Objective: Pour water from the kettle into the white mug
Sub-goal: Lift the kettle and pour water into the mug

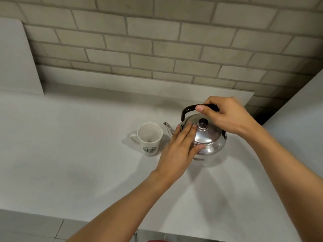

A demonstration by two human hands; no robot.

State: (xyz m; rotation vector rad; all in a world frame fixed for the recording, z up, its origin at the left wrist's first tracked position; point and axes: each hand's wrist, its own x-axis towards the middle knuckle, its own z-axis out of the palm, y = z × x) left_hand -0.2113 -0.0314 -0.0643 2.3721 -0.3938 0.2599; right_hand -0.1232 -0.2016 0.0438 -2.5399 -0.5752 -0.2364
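Note:
A shiny steel kettle point(209, 138) with a black arched handle and a black lid knob stands on the white counter, its thin spout pointing left. My right hand point(225, 116) is closed around the top of the handle. My left hand point(180, 147) lies flat with fingers straight against the kettle's left side and the edge of its lid. Just left of the spout stands the white mug point(149, 138) with a green round logo; it is upright, looks empty, and its handle points left.
The white counter point(78, 154) runs to a low white ledge under a pale brick wall point(157, 41). A white panel point(15, 58) stands at the far left and another white surface point(300, 110) at the right. The counter's front edge is near my arms.

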